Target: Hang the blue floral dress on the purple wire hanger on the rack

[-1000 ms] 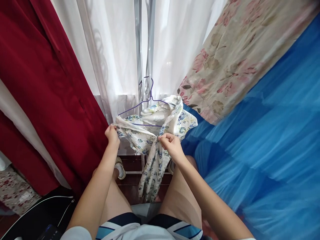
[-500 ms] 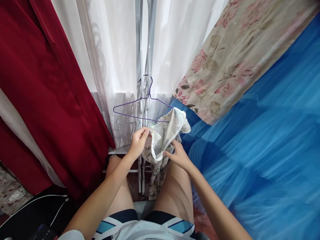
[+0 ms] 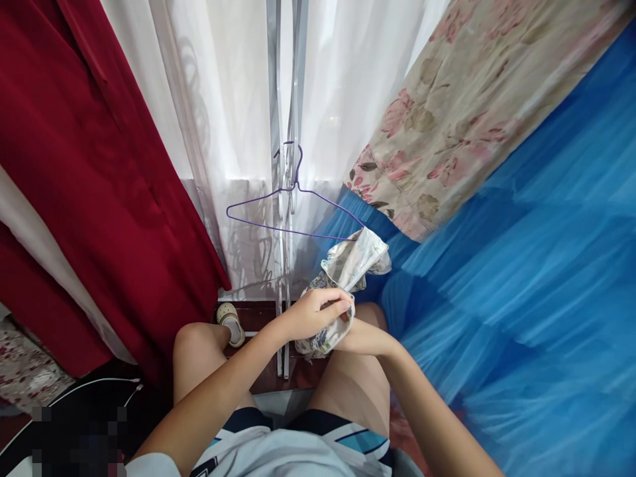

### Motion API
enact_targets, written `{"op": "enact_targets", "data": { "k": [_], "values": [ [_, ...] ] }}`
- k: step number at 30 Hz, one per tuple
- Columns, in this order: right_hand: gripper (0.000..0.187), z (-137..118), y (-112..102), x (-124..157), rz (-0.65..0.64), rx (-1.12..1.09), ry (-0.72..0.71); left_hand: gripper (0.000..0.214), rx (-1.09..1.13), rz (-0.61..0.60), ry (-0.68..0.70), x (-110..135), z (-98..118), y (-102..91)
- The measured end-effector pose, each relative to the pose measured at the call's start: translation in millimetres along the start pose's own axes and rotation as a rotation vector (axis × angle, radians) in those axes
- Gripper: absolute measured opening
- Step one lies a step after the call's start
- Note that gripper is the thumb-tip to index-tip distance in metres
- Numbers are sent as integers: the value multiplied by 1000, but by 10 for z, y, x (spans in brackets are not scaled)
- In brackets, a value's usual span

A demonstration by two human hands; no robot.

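A purple wire hanger (image 3: pixel 293 192) hangs by its hook from a grey metal stand. A pale floral-print garment (image 3: pixel 365 255) with white edging hangs over its right end; the left end is bare. My left hand (image 3: pixel 320 311) has crossed to the right and is closed on the garment's edge, with thumb and fingers together. Below it, my right hand (image 3: pixel 350 336) reaches in beside the garment. Its fingers are hidden behind the cloth and my left hand, so their grip does not show.
The grey metal stand (image 3: pixel 285 265) rises in front of white curtains (image 3: pixel 228 99). Red curtains (image 3: pixel 114 199) hang at left. To the right are a floral cloth (image 3: pixel 427 126) and blue tulle (image 3: pixel 536 278). A foot in a beige clog (image 3: pixel 229 318) rests near the stand.
My left hand has moved right and down, over my right hand. The garment has shifted to the right along the hanger and bunched up. My left leg has swung outward, showing the clog.
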State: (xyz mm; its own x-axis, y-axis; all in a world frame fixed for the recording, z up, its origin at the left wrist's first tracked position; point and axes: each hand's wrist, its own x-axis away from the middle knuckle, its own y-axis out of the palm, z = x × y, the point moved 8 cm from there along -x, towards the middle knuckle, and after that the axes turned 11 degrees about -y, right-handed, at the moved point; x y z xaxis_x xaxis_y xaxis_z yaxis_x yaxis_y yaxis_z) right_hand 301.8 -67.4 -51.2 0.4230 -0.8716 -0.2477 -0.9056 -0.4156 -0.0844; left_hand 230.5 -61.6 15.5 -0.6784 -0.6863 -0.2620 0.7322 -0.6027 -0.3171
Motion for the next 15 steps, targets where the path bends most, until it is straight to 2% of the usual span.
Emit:
{"op": "enact_targets", "data": {
  "k": [2,4,6,9,11,13,15],
  "values": [
    [20,163,-9,109,22,-135,101,30,-12,27,34,-39,-43,-28],
    [27,303,14,187,64,-310,188,35,-41,87,92,-76,-129,-103],
    [36,376,72,216,82,-448,236,49,-30,77,110,-99,-301,-131],
    [38,388,148,194,80,-563,272,69,52,-102,-52,-64,-744,-10],
    [37,363,117,163,107,-605,266,70,41,-185,-213,57,-1069,66],
    [34,340,0,146,166,-624,253,66,-23,-200,-307,229,-1322,41],
    [33,318,-162,152,215,-611,259,61,-139,-155,-303,400,-1469,-125]
  ]
}}
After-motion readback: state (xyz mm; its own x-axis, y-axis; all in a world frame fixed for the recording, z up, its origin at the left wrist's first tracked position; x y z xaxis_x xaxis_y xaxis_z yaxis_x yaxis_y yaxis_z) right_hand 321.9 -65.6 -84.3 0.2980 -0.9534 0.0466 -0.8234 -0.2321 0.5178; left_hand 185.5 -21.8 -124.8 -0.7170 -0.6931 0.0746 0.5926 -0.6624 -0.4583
